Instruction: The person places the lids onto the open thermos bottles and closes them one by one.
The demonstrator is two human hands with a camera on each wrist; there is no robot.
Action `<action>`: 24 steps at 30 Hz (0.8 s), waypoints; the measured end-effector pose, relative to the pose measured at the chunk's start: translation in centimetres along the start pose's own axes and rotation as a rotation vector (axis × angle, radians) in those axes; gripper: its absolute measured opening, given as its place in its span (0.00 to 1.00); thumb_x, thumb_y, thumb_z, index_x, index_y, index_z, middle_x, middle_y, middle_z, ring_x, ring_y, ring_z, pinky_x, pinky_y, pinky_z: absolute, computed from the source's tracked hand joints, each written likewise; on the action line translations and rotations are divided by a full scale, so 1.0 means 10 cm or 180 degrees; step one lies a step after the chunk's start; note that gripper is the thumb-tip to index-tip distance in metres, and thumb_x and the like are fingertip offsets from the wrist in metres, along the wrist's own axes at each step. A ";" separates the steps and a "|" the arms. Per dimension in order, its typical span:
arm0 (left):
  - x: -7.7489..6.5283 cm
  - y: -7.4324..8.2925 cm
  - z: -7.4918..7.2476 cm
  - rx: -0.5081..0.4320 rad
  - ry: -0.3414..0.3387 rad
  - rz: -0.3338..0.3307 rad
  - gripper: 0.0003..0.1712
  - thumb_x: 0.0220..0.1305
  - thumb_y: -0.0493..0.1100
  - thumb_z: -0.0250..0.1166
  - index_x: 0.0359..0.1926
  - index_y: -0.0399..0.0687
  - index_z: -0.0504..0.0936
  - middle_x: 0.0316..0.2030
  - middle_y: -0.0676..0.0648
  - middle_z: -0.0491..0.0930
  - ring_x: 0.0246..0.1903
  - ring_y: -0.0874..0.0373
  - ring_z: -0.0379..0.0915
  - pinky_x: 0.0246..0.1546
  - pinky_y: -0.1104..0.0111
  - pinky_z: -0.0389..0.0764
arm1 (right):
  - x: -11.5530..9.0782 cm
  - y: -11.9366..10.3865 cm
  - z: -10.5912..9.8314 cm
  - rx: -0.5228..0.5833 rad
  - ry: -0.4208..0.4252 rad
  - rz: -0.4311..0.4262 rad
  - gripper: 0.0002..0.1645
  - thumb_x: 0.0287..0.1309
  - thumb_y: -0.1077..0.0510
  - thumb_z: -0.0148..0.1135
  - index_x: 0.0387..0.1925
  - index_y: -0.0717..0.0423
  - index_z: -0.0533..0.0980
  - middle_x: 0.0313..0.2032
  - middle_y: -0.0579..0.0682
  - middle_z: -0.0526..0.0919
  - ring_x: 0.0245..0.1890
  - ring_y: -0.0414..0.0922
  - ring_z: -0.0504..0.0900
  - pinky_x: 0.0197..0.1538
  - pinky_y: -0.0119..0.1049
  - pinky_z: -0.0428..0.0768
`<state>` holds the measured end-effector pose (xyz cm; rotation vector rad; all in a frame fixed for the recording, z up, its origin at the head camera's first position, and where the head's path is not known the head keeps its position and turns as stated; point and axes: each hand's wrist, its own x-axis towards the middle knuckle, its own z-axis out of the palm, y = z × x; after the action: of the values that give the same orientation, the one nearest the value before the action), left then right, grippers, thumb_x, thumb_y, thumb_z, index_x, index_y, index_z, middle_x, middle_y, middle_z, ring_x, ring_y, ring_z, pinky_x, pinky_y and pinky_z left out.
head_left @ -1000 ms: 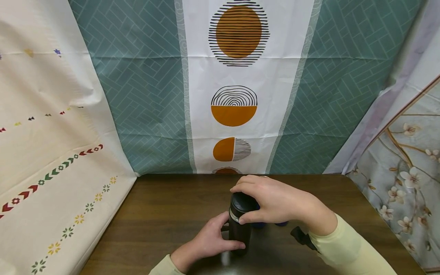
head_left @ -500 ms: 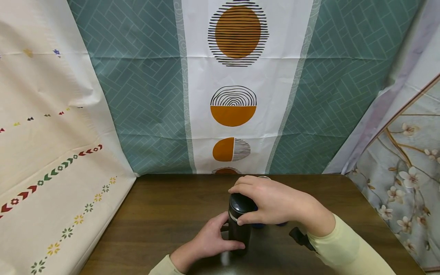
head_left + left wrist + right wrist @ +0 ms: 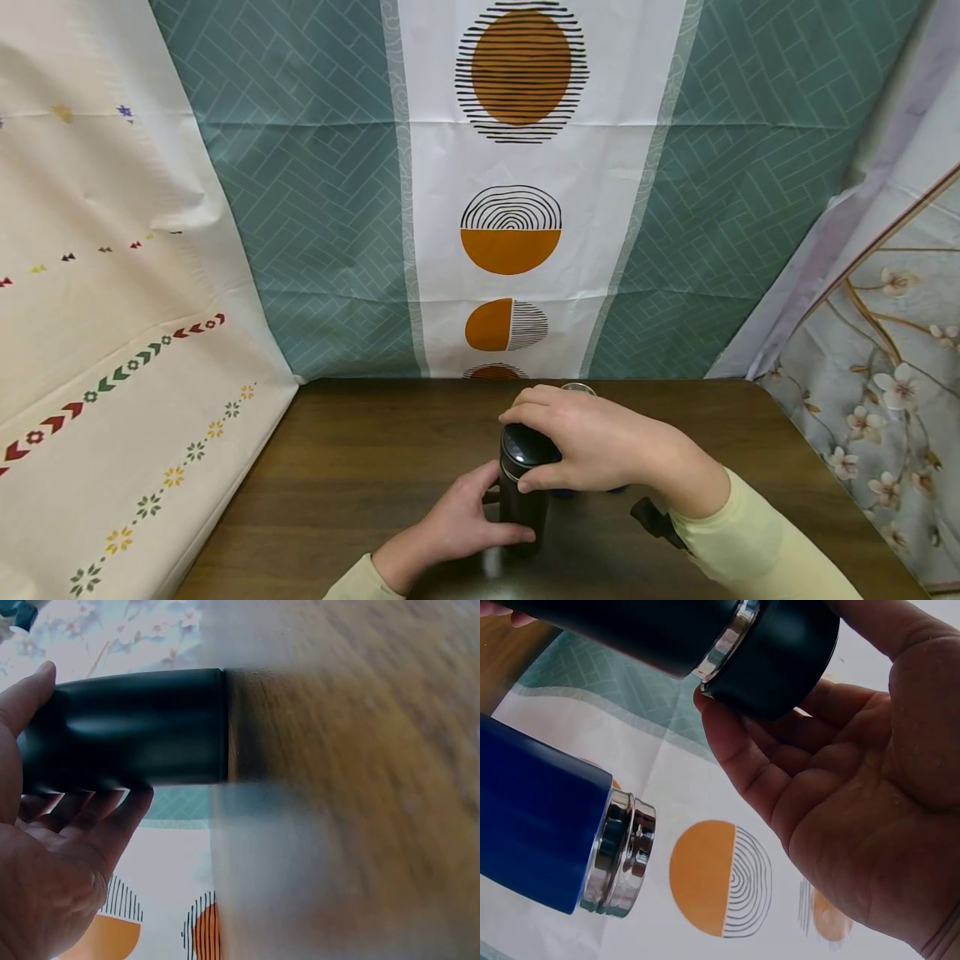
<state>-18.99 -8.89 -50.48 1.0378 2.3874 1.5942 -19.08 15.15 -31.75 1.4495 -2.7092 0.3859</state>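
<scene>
A black vacuum flask (image 3: 517, 517) stands upright on the table. My left hand (image 3: 468, 521) grips its lower body, thumb on one side and fingers on the other; in the left wrist view the flask (image 3: 142, 731) has its base on the wood. From above, my right hand (image 3: 592, 437) holds the black lid (image 3: 528, 444), its fingers and thumb round the rim. The right wrist view shows the lid (image 3: 784, 660) on the flask, with a steel band (image 3: 729, 641) beneath it. Near it is a blue flask (image 3: 536, 817) with a bare steel neck (image 3: 619, 855).
In the head view my right hand mostly hides the blue flask; its steel rim (image 3: 578, 388) shows above the hand. Blue patches show below the hand. The brown table (image 3: 360, 467) meets a patterned cloth (image 3: 510, 167) at the back and cloths at both sides.
Both hands stay on the black flask. The right hand has shifted very slightly, the shine on the lid has changed, and a little more of the blue flask's rim shows.
</scene>
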 end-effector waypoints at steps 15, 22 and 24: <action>0.00 -0.01 0.00 0.0012 -0.0005 0.0028 0.41 0.60 0.51 0.88 0.71 0.65 0.78 0.62 0.60 0.84 0.61 0.61 0.82 0.65 0.58 0.84 | -0.02 0.00 0.05 0.0007 0.0048 -0.0049 0.37 0.65 0.40 0.82 0.67 0.51 0.81 0.58 0.40 0.81 0.58 0.39 0.80 0.61 0.39 0.84; 0.00 -0.01 0.00 0.0028 -0.0007 0.0022 0.40 0.61 0.51 0.88 0.70 0.64 0.78 0.62 0.59 0.84 0.61 0.61 0.82 0.64 0.59 0.84 | -0.04 0.00 0.08 -0.0028 0.0133 -0.0103 0.38 0.64 0.39 0.83 0.67 0.52 0.81 0.58 0.40 0.81 0.58 0.39 0.80 0.61 0.39 0.84; 0.00 -0.02 0.00 0.0013 -0.0013 0.0019 0.41 0.61 0.51 0.87 0.71 0.64 0.78 0.62 0.59 0.84 0.61 0.61 0.82 0.64 0.59 0.84 | -0.04 0.00 0.09 -0.0003 0.0155 -0.0110 0.38 0.65 0.39 0.82 0.68 0.51 0.81 0.58 0.40 0.81 0.58 0.39 0.80 0.61 0.39 0.84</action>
<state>-19.04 -8.93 -50.63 1.0488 2.3883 1.5883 -18.80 15.30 -32.69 1.4648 -2.6425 0.4122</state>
